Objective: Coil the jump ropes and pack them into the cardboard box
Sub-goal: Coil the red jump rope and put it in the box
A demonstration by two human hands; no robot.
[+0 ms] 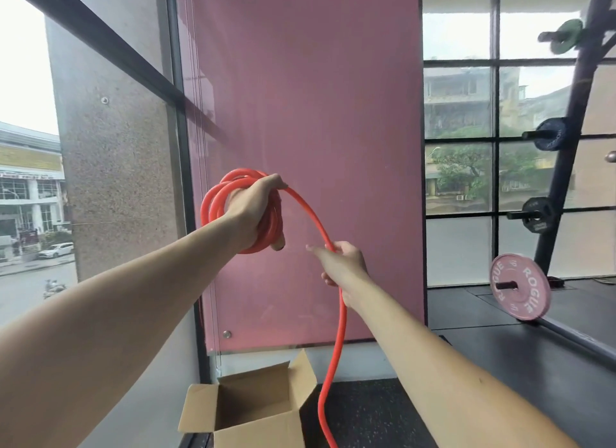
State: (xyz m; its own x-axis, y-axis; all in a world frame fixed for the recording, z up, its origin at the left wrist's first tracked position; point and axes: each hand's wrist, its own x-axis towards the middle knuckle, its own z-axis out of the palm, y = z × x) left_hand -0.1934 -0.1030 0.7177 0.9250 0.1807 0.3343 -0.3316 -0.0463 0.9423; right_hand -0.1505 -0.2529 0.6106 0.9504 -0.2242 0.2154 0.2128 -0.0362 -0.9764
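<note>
Rope (336,331) end cut off, perhaps trailing.

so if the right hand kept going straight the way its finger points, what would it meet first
Probably the pink wall panel. The right hand points up-left, below the red rope coil in the left hand; depth is unclear, so the coil's lower edge is possible.

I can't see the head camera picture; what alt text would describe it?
A person's left hand holds up a coil of red jump rope while the right hand grips the loose length trailing to the floor. Below stands an open cardboard box, empty as far as visible, before a pink wall, with weight plates at right.
</note>
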